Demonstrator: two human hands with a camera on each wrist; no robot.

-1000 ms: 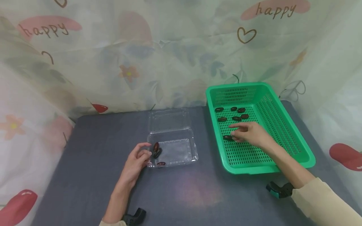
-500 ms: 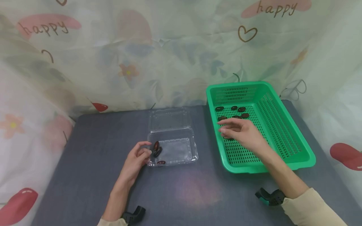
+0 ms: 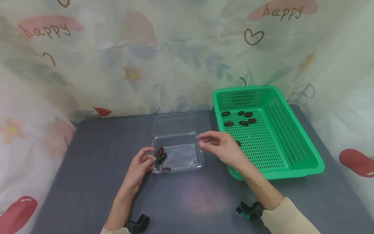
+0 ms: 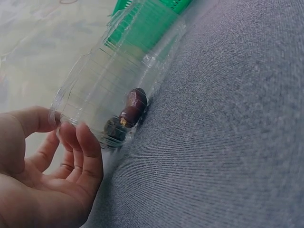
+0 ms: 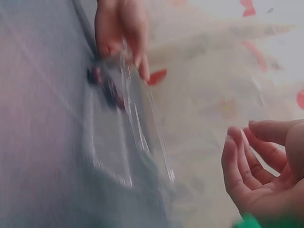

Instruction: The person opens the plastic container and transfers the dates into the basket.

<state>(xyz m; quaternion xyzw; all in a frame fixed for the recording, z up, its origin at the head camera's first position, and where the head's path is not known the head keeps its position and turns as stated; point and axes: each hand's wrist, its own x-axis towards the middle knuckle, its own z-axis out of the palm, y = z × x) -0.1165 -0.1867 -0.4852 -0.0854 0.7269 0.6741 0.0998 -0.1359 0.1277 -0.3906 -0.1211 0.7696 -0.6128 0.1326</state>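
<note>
My left hand (image 3: 140,167) pinches the left wall of a clear plastic clamshell box (image 3: 182,157), its lid folded open toward the back. In the left wrist view, the thumb and fingertips grip the box rim. Dark brown dates (image 3: 161,152) lie at the box's left end. My right hand (image 3: 223,146) hovers between the box and a green basket (image 3: 295,139), above the box's right edge. Its fingers are loosely bent, and the right wrist view shows nothing between thumb and fingers. Several dates (image 3: 229,123) lie on the basket floor; another date (image 3: 238,143) is partly hidden behind my right hand.
A grey cloth covers the table (image 3: 111,146). Behind it hangs a printed curtain (image 3: 181,65). The basket stands at the right with a raised rim. A thin cable (image 3: 304,92) lies behind its far right corner.
My right hand has moved left, out of the green basket and toward the clear box, leaving a date on the basket floor. The left hand stays on the box.
</note>
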